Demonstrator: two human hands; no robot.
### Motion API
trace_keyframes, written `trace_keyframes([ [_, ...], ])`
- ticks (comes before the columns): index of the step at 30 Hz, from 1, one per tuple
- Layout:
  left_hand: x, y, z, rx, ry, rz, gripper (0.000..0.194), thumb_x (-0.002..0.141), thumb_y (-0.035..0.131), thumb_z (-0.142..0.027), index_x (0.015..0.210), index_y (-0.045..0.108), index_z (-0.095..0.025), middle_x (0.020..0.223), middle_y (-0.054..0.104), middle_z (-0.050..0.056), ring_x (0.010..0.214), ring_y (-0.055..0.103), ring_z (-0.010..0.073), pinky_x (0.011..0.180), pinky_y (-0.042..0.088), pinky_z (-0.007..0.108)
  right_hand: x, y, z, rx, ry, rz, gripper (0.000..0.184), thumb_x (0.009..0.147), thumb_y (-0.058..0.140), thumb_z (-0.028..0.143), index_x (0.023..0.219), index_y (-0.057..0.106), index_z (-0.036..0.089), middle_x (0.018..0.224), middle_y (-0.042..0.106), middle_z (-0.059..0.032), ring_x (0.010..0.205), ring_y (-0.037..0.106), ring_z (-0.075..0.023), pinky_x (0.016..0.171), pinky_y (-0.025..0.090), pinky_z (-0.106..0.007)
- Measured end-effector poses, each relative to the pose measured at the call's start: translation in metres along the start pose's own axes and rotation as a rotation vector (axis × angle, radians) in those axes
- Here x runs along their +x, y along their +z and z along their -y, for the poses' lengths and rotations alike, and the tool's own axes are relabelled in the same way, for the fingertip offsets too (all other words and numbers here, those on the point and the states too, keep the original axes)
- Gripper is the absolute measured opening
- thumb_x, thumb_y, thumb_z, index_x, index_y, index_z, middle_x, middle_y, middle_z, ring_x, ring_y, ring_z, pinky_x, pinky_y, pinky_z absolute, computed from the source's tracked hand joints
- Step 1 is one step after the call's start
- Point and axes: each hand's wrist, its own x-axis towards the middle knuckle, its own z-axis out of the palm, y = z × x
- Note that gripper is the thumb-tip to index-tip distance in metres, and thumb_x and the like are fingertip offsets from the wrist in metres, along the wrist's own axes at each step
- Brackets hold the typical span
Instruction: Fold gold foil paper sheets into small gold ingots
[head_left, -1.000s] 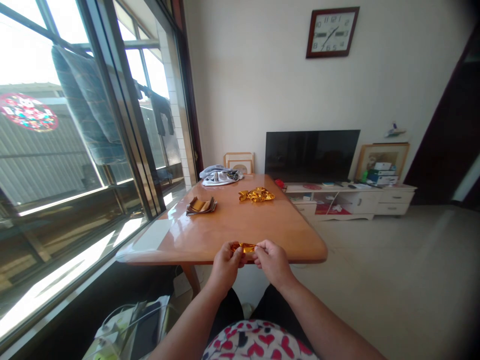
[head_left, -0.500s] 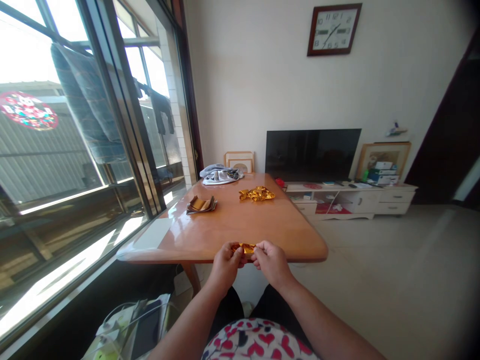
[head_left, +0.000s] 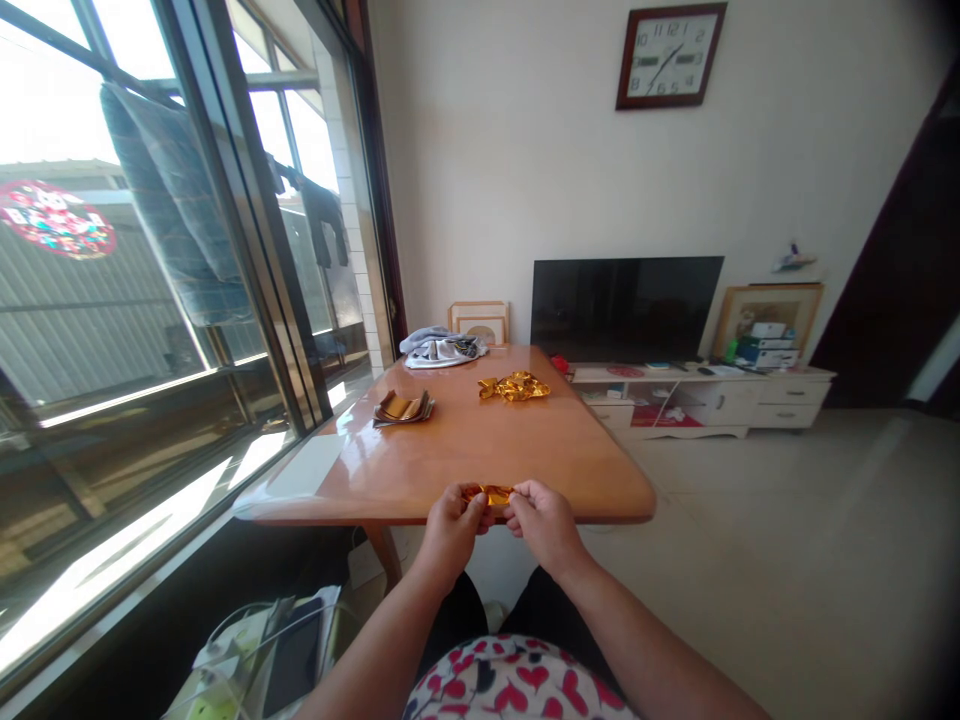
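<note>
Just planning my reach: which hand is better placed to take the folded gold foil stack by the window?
Your left, probably. The left hand is on the window side, closer to the folded gold foil stack than the right hand. Both hands pinch a small gold foil piece, so it would need freeing first.
</note>
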Motion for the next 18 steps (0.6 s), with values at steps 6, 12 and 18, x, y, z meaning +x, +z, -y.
trace_keyframes([
  [6, -0.0001, 0.0013, 0.0011, 0.019, -0.005, 0.003, 0.039, 0.085, 0.068, -0.043, 0.108, 0.061, -0.012, 0.082, 0.075, 0.010, 0.069, 0.071, 0.0177, 0.063, 0.052, 0.026, -0.0022, 0.0009, -0.0017, -0.030, -0.016, 0.000, 0.020, 0.086, 0.052, 0.035, 0.083, 0.062, 0.019, 0.069, 0.072, -0.0041, 0.055, 0.063, -0.0168, 0.051, 0.048, -0.025],
  [12, -0.0013, 0.0018, -0.0020, 0.007, -0.019, -0.003, 0.041, 0.083, 0.071, -0.044, 0.107, 0.062, -0.012, 0.082, 0.076, 0.010, 0.067, 0.071, 0.0182, 0.061, 0.052, 0.027, -0.0034, 0.0013, -0.0013, -0.040, -0.012, 0.005, 0.020, 0.086, 0.052, 0.035, 0.082, 0.062, 0.019, 0.070, 0.073, -0.0044, 0.056, 0.064, -0.0167, 0.051, 0.049, -0.025],
  [18, -0.0014, 0.0002, -0.0029, -0.030, -0.017, -0.034, 0.040, 0.081, 0.073, -0.041, 0.106, 0.064, -0.012, 0.079, 0.074, 0.008, 0.065, 0.070, 0.0168, 0.062, 0.053, 0.026, -0.0006, -0.0028, -0.0024, -0.037, 0.008, -0.008, 0.024, 0.087, 0.052, 0.038, 0.085, 0.065, 0.019, 0.072, 0.073, -0.0047, 0.058, 0.065, -0.0174, 0.052, 0.049, -0.025],
])
